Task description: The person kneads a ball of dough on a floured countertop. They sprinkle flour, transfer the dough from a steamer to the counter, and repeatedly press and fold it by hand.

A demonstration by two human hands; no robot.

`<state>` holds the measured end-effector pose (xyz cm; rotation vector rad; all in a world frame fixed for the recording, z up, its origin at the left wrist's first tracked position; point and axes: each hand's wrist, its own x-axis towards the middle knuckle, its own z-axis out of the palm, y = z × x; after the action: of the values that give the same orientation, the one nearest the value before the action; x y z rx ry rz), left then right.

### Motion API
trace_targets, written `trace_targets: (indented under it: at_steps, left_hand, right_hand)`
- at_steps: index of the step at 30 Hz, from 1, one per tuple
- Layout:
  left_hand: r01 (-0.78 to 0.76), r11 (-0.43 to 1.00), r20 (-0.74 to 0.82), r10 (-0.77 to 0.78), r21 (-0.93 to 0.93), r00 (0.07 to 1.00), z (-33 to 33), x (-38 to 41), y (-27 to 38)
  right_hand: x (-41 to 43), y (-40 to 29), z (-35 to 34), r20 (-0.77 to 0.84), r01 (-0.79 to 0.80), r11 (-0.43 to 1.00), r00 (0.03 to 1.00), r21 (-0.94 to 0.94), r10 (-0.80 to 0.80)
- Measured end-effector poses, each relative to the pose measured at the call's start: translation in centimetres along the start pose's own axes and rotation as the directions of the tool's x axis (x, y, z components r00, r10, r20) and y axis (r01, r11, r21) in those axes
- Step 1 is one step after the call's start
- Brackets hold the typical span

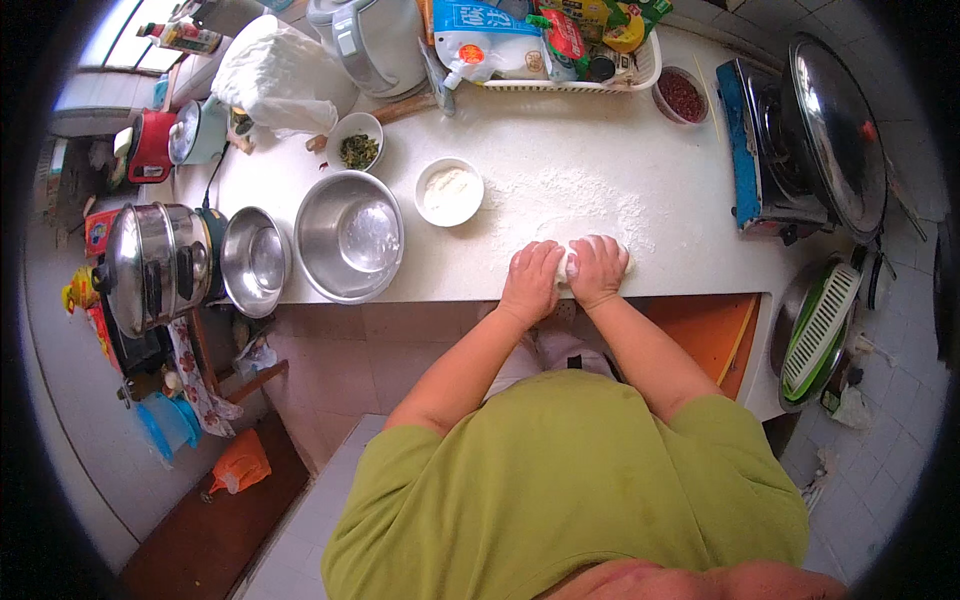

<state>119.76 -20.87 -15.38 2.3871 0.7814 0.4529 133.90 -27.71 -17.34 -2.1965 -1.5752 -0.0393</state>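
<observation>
A lump of white dough [562, 270] lies at the front edge of the white countertop [645, 142], largely covered by my two hands. My left hand [531, 276] grips its left side with curled fingers. Over its right part is my right hand [598, 268], close beside the left, with flour on the fingers. Loose flour [577, 202] is spread on the counter just beyond the hands. To the left stands a small white bowl [451, 219] holding a whitish powder, probably flour. Left of that bowl is a large stainless steel basin [315, 240] with some white residue inside.
A smaller steel bowl [238, 259] and a steamer pot [161, 259] stand at left. Behind are a bowl of chopped greens [379, 135], a white basket [562, 86] of packets and a tub of red flakes [679, 94]. A gas stove [750, 150] with a large lidded pan [836, 142] is at right.
</observation>
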Motion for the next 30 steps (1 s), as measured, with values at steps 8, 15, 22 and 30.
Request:
trace_targets:
  at_steps: [8,15,22,30]
  left_hand:
    - [0.089,0.989,0.101,-0.101,0.120,0.990,-1.0,5.4,-1.0]
    - [0.335,0.941,0.010,-0.335,0.044,0.942,-1.2,8.6,-2.7]
    - [0.323,0.945,0.087,-0.327,0.058,0.941,-1.8,7.9,0.3]
    - [0.122,0.983,0.111,-0.138,0.139,0.984,-0.4,7.4,-1.1]
  right_hand:
    - [6.6,0.6,1.7,0.066,-0.200,0.979,0.977,-0.033,0.202]
    - [11.7,5.1,1.7,0.327,-0.526,0.451,0.833,0.721,0.447]
    - [4.9,3.7,-3.1,0.267,-0.487,0.864,0.856,0.128,0.443]
    - [4.3,4.9,-3.3,0.358,-0.579,0.796,0.791,0.176,0.496]
